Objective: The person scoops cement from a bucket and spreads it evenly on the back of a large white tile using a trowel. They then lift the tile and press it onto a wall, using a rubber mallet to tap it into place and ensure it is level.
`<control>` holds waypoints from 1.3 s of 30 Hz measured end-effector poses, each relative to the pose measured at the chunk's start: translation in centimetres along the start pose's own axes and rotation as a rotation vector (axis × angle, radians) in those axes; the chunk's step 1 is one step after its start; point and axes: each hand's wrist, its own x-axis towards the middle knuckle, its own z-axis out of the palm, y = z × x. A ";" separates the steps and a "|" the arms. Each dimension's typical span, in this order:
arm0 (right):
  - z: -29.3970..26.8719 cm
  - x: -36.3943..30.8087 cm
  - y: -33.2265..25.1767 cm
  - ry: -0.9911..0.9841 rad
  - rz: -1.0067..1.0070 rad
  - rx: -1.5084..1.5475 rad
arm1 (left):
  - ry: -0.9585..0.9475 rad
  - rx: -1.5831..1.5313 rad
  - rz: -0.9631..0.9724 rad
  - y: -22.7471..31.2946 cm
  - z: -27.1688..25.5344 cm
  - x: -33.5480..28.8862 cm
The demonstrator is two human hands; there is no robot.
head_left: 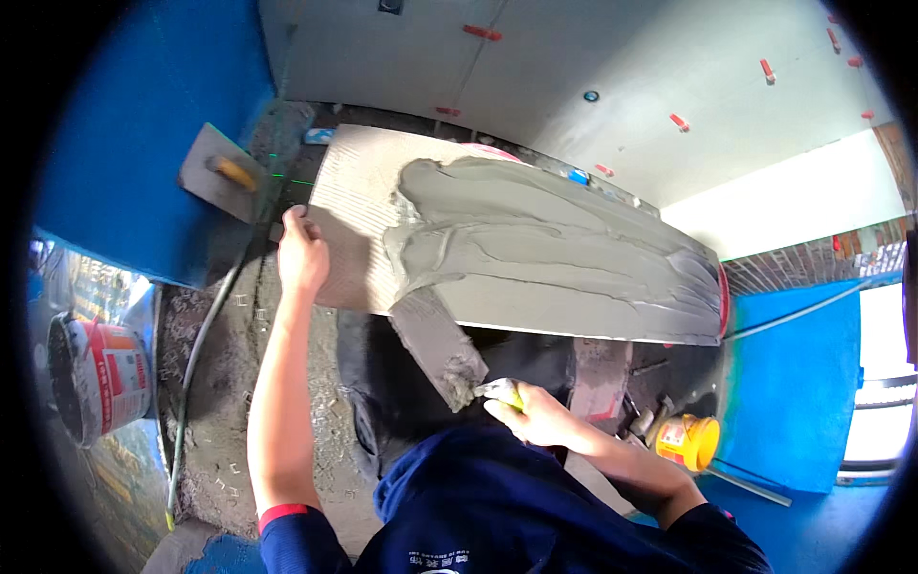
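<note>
A large tile (356, 191) with a ribbed back lies raised in front of me. Grey mortar (535, 244) covers most of it in thick smears, leaving the left end bare. My left hand (303, 256) is closed at the tile's left edge, fingers curled on it. In my right hand (540, 418) is the yellow-green handle of a trowel (438, 346). Its long flat blade is coated in mortar and slants up to the tile's near edge, with a lump of mortar by the handle. Part of the grip is hidden by my fingers.
A float (222, 174) with a yellow handle lies at the left. A mortar-stained bucket (100, 378) stands far left, a yellow bucket (688, 440) at right. A hose (196, 359) runs along the rough floor. Behind the tile, the tiled wall (564, 57) carries red clips.
</note>
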 end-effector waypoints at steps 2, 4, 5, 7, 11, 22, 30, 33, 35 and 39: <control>0.1 1.5 -1.5 -0.124 0.011 -0.047 | 0.015 -0.144 -0.018 -3.4 0.1 1.1; -1.4 2.1 -4.4 -0.290 0.171 0.000 | -0.095 -0.308 -0.118 -4.5 -0.5 1.6; -2.5 1.7 -6.5 -0.307 0.153 0.052 | -0.132 -0.192 -0.057 -4.5 -1.3 1.5; -3.9 1.7 -6.1 -0.215 0.047 -0.045 | -0.195 -0.096 -0.071 -2.9 -2.9 0.6; -2.5 3.3 -7.3 0.175 -0.187 -0.371 | -0.306 -0.235 -0.258 -3.2 -4.0 -0.5; 0.2 3.5 -11.9 -0.404 0.128 -0.082 | -0.442 -0.465 -0.371 -3.4 -4.7 0.3; -2.1 0.4 -3.5 0.037 0.289 1.297 | -0.335 -0.253 -0.350 -3.3 -3.6 -1.8; 2.4 3.6 -5.4 0.045 0.368 1.162 | -0.320 -0.395 -0.354 -0.5 -4.2 -2.4; 3.7 6.2 -8.5 -0.025 0.301 1.194 | -0.298 -0.363 -0.363 -2.4 -3.9 -2.4; 2.5 10.2 -12.3 -0.086 0.300 1.050 | -0.275 -0.297 -0.333 -2.9 -3.9 -1.9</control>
